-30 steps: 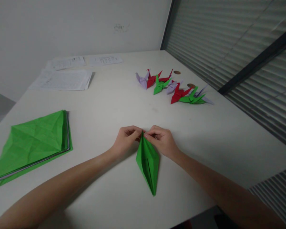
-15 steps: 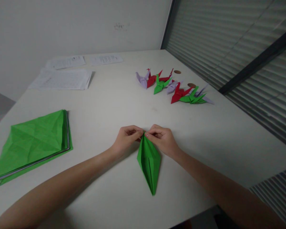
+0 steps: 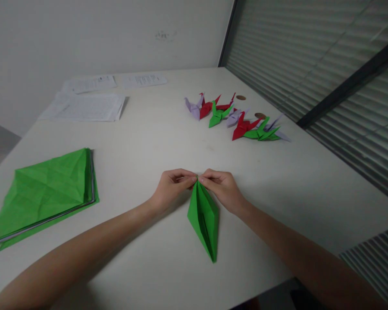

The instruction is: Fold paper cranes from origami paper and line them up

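A green folded origami paper (image 3: 205, 215), long and diamond-shaped with a slit down its middle, points its lower tip towards me. My left hand (image 3: 174, 185) pinches its top tip between thumb and fingers from the left. From the right, my right hand (image 3: 221, 187) pinches the same tip, its thumb almost touching the left one. Both hands are closed, and the tip between them is mostly hidden by the fingers. The paper's lower part hangs free of the hands, over the white table (image 3: 148, 254).
Several folded paper cranes in red (image 3: 244, 127), green (image 3: 217, 116) and lilac (image 3: 194, 107) stand at the back right. A stack of green paper sheets (image 3: 51, 185) lies at the left. Printed sheets (image 3: 90, 106) lie farther back. Window blinds (image 3: 310, 56) border the right side.
The green paper's lower tip has swung slightly to the right, and its front flap now covers more of the slit. Both hands keep their pinch at the top, nearly in place.
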Motion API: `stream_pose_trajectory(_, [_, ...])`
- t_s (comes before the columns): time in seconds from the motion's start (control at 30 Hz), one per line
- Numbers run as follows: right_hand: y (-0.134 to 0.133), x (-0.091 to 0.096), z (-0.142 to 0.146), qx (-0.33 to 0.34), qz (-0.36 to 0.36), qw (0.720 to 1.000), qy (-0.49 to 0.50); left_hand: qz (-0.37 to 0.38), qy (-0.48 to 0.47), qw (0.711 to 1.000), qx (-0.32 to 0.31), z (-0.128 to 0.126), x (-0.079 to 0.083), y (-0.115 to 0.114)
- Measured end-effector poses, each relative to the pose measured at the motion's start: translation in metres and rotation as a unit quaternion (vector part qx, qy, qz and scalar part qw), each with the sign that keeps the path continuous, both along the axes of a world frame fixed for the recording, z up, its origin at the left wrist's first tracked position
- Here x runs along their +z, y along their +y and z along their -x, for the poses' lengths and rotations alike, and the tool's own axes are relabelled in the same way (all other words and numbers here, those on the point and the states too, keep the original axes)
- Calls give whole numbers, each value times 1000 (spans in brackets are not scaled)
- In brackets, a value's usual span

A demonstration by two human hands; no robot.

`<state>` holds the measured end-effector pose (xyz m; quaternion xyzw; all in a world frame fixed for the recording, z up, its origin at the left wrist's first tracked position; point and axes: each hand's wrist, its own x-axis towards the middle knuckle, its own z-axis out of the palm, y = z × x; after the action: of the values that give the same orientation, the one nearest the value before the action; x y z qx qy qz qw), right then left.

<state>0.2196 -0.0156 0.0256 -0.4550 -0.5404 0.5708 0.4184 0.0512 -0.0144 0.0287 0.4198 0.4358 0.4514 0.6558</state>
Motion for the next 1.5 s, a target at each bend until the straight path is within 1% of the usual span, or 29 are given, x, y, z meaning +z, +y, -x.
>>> stream_pose_trajectory(0.1, [0,0,0,1,-10,1000,-6,0,-1,1000,-2,0,-1,0])
stream_pose_trajectory(0.27, [1,-1,0,-14,-53,998,-32,9,-8,1000,-3,-1,-1,-1])
stream_pose_trajectory(0.43, [1,-3,0,-19,-69,996,-48,15,-5,1000,-8,-1,0,-1])
stream_pose_trajectory(0.67, [-1,-3,2,-23,-110,992,-64,15,-17,999,-40,1,2,-1])
stream_pose_trajectory(0.8, [-2,-3,4,-37,-132,988,-68,9,-14,1000,-23,0,3,-2])
stream_pose_trajectory(0.93, [-3,-2,4,-40,-130,988,-70,12,-8,1000,-25,-1,4,-3])
stream_pose_trajectory(1.1, [-3,-2,3,-41,-127,989,-70,21,-36,999,-34,0,4,-2])
stream_pose_trajectory(1.5, [-1,-5,3,-38,-131,989,-60,17,-3,1000,-23,0,0,-2])
